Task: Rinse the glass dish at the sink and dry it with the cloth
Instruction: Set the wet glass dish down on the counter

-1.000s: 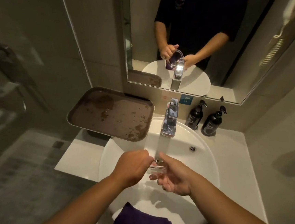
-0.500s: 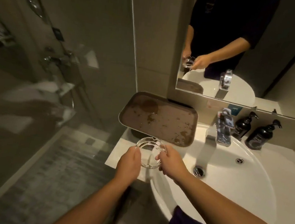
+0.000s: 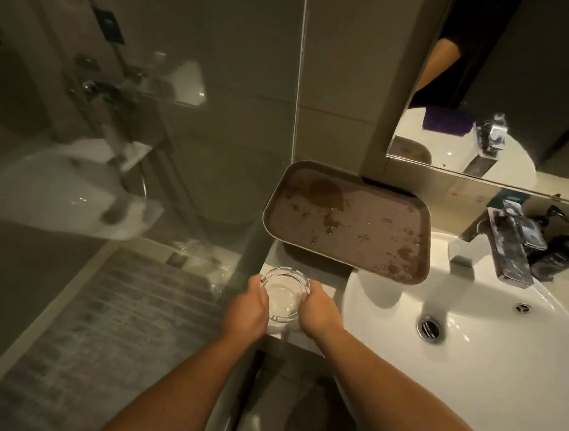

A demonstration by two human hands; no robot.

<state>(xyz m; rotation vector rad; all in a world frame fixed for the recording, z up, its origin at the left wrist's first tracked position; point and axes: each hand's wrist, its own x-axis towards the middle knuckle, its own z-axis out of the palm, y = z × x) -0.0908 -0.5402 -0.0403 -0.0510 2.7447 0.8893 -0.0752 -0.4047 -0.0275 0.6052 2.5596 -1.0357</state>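
Dish: glass dish over the counter corner, left of the sink.
Left hand: grips its left rim.
Right hand: grips its right rim.
Behind: wet brown tray.
Right: tap, dark bottle.
Mirror: shows a purple cloth.

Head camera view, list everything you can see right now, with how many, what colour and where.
glass dish: one, clear, over the counter left of the basin, held between both hands
tray: one, brown, wet, behind the dish against the wall
sink: one, white, right side
tap: one, chrome, behind the basin
pump bottles: two, dark, right of the tap
mirror: one, on the wall; purple cloth seen only as a reflection in it
left hand: grips the dish's left edge
right hand: grips its right edge
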